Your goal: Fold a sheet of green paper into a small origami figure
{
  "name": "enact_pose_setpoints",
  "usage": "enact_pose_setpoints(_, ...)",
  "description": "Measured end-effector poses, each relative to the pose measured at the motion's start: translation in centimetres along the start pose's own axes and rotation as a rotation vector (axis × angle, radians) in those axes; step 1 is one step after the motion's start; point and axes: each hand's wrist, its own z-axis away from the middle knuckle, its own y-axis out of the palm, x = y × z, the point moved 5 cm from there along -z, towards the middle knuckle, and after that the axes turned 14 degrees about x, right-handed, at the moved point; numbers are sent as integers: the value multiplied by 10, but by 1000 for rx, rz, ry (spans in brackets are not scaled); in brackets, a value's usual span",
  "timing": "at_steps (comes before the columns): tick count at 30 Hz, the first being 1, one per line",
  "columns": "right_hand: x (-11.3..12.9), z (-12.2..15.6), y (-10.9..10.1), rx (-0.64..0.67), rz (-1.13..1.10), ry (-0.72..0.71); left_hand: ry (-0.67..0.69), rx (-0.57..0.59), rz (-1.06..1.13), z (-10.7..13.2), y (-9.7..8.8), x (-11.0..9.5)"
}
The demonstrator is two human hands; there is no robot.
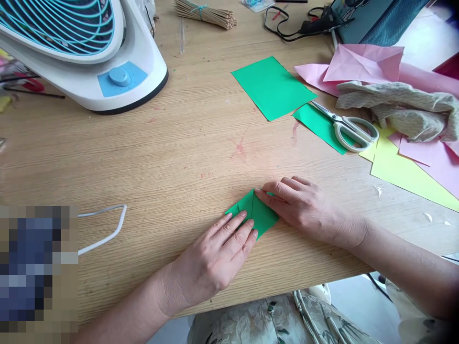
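A small folded piece of green paper [255,212] lies on the wooden table [172,157] near its front edge. My left hand [218,251] rests flat on the table with its fingertips stretched out onto the paper's near left part. My right hand [297,203] lies over the paper's right side, fingers together and extended, the fingertips pressing along the central crease. Part of the paper is hidden under both hands.
A green sheet [270,86] and a green strip [319,126] lie further back, with white-handled scissors [349,129] on the strip. Pink paper [362,64], yellow paper [401,172] and a crumpled cloth [405,107] sit at right. A white fan [86,52], a stick bundle [206,12], a glue gun [319,24] and a white cable [103,229] are around.
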Motion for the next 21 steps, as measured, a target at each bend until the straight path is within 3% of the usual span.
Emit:
enact_pose_setpoints(8,-4,1,5,-8,-96,56,-5,-1,-3,1,4,0)
enact_pose_setpoints(21,-6,-1,10,27,-150,53,12,0,2,-4,-8,2)
